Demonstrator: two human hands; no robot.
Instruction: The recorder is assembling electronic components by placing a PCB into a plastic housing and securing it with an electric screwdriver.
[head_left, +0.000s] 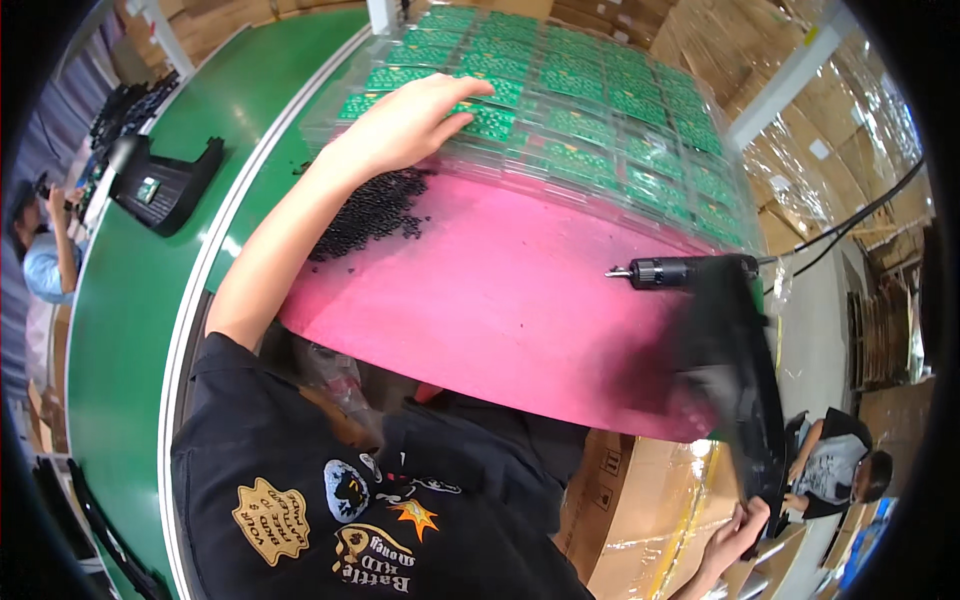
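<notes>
My left hand (pixel 405 122) reaches over the near left corner of a clear plastic tray (pixel 470 150) filled with green circuit boards (pixel 575 80). Its thumb and fingers are apart above the boards, and no board is lifted. At the lower right, my right hand (pixel 735 535) grips the near end of a long black plastic housing (pixel 755 420). The housing is tilted over the right edge of the pink mat (pixel 500 270), and motion smears its upper part. A black electric screwdriver (pixel 665 272) lies on the mat beside it, with its bit pointing left.
Small black parts (pixel 375 215) are heaped at the mat's left. Along the left runs a green conveyor belt (pixel 130 350) with a metal rail, carrying another black housing (pixel 165 185). A carton (pixel 640 510) stands below the mat. Two other people (pixel 838 465) are at left and right.
</notes>
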